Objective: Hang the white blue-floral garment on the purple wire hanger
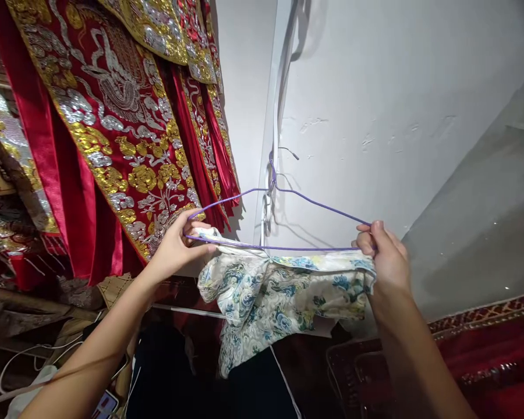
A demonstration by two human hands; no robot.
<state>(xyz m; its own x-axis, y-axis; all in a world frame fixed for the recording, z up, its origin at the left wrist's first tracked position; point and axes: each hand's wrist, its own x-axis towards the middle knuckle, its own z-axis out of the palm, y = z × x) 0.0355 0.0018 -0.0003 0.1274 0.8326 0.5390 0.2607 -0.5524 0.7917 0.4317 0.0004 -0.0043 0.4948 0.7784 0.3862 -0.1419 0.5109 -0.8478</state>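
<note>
Right hand (pixel 386 256) pinching hanger (pixel 288 224) end, centre right | left hand (pixel 179 247) pinching cloth (pixel 279 291) | soft, light, likely slippery; grip hems

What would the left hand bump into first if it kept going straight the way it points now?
Probably the white wall. The left hand, gripping one end of the purple hanger and the flowered cloth, points up and rightward. The red embroidered robe hangs beside that line, though depth is hard to judge.
</note>
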